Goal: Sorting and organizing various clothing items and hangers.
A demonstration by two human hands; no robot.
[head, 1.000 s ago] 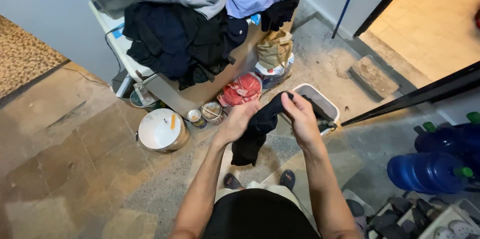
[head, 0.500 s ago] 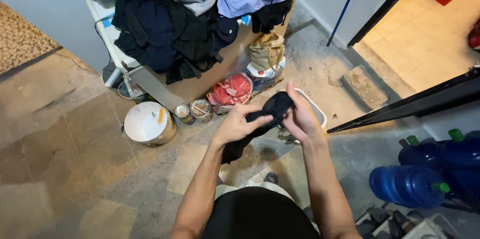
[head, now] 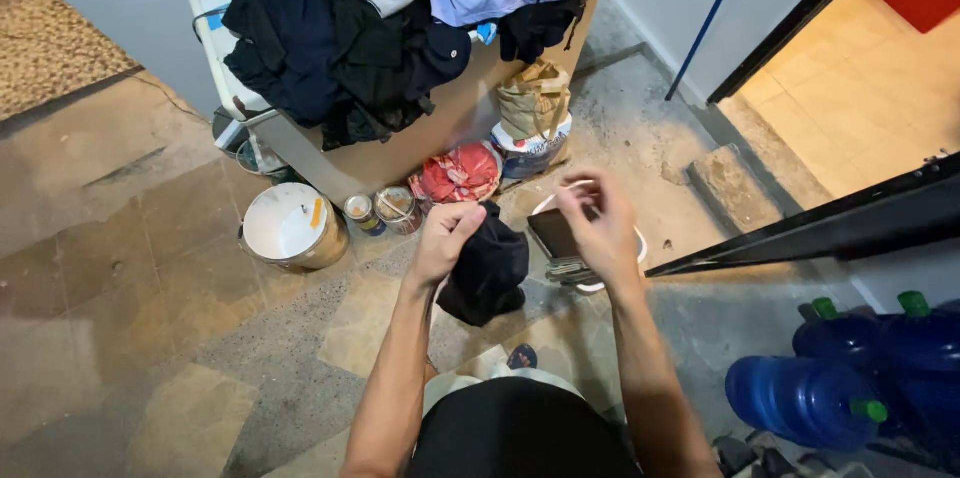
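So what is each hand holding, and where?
The left hand grips the dark cloth by its bunched top. The right hand appears empty.

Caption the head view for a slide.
Left hand grips a bunched black garment; right hand lifted beside it, above a white bucket.

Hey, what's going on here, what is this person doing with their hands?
A person stands over a rough floor, looking down. The left hand grips a bunched black cloth, which hangs down in front of them. The right hand is raised beside it with fingers curled; whether it touches the cloth is unclear. Below it sits a white tub holding dark items. Ahead stand a white bucket, small cans and a table piled with clothes. Blue water bottles lie to the right.
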